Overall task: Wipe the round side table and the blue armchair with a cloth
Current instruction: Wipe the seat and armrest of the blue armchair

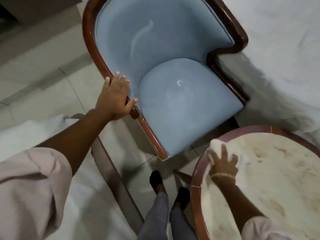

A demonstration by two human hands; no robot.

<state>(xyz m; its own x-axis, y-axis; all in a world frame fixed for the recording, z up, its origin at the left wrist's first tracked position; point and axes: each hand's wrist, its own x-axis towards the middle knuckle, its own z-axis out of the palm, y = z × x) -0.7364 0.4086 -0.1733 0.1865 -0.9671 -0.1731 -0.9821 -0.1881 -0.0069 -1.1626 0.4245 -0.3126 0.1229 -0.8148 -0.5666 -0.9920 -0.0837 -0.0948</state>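
Hands split between table and chair

Nearest me, my right hand (223, 163) lies flat, fingers spread, pressing the white cloth (215, 146) onto the round side table (280, 170) by its left rim. Farther off, my left hand (115, 97) rests open-palmed on the blue armchair (181, 101), over its wooden arm.

Blue armchair (181, 104) (brown frame), white cloth (218, 144).
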